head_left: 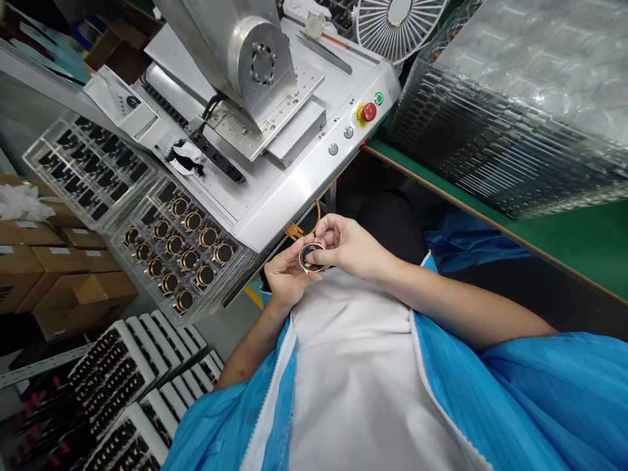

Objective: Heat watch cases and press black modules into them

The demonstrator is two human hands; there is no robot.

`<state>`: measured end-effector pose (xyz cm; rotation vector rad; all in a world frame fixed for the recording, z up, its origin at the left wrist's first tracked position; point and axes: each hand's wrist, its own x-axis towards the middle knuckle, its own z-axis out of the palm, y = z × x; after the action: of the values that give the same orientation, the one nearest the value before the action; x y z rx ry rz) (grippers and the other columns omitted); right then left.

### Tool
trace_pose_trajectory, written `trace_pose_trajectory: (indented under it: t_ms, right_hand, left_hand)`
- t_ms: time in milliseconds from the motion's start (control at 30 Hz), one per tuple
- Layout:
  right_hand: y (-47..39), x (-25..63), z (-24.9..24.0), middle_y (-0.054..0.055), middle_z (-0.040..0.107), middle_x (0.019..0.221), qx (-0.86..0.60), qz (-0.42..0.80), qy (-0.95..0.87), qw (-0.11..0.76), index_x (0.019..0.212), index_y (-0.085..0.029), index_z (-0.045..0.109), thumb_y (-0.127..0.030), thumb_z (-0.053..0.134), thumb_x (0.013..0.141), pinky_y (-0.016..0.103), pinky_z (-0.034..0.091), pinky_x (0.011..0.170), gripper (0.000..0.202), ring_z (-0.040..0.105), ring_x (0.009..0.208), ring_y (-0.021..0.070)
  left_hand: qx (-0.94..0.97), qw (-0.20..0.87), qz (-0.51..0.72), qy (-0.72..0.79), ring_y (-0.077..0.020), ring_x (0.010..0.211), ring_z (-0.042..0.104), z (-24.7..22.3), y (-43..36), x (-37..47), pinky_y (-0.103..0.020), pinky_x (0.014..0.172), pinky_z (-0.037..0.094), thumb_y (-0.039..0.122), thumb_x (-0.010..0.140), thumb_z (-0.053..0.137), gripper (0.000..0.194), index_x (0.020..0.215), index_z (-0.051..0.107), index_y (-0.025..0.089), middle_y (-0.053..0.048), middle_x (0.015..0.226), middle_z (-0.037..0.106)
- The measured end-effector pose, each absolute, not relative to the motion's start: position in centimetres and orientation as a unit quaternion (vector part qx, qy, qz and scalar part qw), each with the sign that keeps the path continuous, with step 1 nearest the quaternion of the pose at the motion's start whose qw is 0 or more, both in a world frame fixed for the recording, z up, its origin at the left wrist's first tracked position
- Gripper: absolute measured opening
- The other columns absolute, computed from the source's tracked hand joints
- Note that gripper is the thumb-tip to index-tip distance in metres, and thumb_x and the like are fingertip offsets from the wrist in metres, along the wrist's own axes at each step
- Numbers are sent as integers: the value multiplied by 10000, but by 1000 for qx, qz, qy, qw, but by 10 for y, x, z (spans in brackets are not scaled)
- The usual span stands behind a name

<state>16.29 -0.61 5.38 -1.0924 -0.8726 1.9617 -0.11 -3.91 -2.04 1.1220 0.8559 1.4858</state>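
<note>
In front of my torso, a round rose-gold watch case (312,258) with a dark inside is held up between both hands. My left hand (286,278) is closed around its edge from the left. My right hand (346,247) is closed too, with its thumb laid over the case and its fingers curled at the upper rim. The fingers cover part of the case, so its inner parts cannot be made out. Just beyond the hands, an orange connector (294,230) on a yellow cable hangs by the machine's front edge.
A clear tray (230,265) with several gold-rimmed watch cases stands left of the white machine (275,203). The machine has a red emergency button (368,112). Stacked clear trays (500,124) and a white fan (398,26) are at the right. Cardboard boxes (83,301) sit far left.
</note>
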Motion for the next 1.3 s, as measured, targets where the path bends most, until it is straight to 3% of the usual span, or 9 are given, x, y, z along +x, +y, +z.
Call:
trace_pose_trajectory:
  t_ms: [200,467,667,733,800,933,1033,1200,1300]
  right_hand:
    - [-4,172,56,-9,714,538,-461,762,-370,263,730,-173,615,-216,943,682,182,514,420,334,633,446,104]
    - [-10,164,44,-20,630,424,-454,769,-338,297,579,-211,513,-538,1039,491,169,451,313,625,538,336,84]
    - [26,159,50,21,690,483,-461,740,-399,283,618,-170,609,-411,1086,455,216,527,341,559,631,382,146]
    - [59,166,54,26,708,513,-483,711,-411,305,678,-158,644,-338,1083,522,200,493,324,500,625,383,141]
    - [97,176,60,-34,667,501,-524,659,-397,365,740,-189,595,-348,981,761,163,458,333,417,558,367,87]
    - [159,190,70,-100,539,507,-586,587,-352,434,757,-203,505,-331,659,1070,158,413,364,371,448,361,54]
    - [178,192,72,-99,546,597,-598,576,-346,438,803,-157,588,-304,655,1074,167,411,400,315,449,404,45]
    - [165,192,73,-70,525,514,-576,562,-368,467,648,-190,521,-228,697,1027,174,383,395,420,434,394,47]
    - [129,188,72,-48,563,491,-533,586,-402,459,623,-200,545,-321,838,913,188,387,395,430,455,381,54]
  left_hand:
    - [466,504,619,381,-235,997,841,-23,-44,-2,-340,891,714,348,566,1043,603,1130,831,356,-14,1138,855]
    - [484,515,596,381,-260,1020,838,-18,-45,-5,-369,912,710,254,643,1006,548,1156,828,328,-67,1161,843]
    - [444,506,630,387,-225,1112,814,-21,-38,-7,-302,952,675,291,786,925,483,1249,791,314,-75,1250,826]
    - [428,512,636,388,-243,1175,793,-18,-37,-7,-347,1031,650,348,846,876,435,1266,778,290,-89,1266,817]
    - [418,527,631,386,-266,1188,788,-11,-39,-8,-424,1083,631,402,896,822,377,1252,771,289,-84,1247,810]
    - [420,548,609,390,-248,992,835,-2,-44,-12,-405,870,705,347,876,842,397,1260,745,317,-57,1212,775]
    - [429,536,607,402,-184,883,827,-4,-45,-17,-301,765,690,250,776,924,617,1345,692,310,-59,1180,782]
    - [449,482,617,430,-193,1018,814,-9,-43,-19,-306,918,670,169,677,975,818,1414,623,222,-140,1220,809]
    - [525,389,613,444,-219,1099,809,-8,-42,-17,-328,977,662,177,709,956,845,1464,579,217,-166,1261,802]
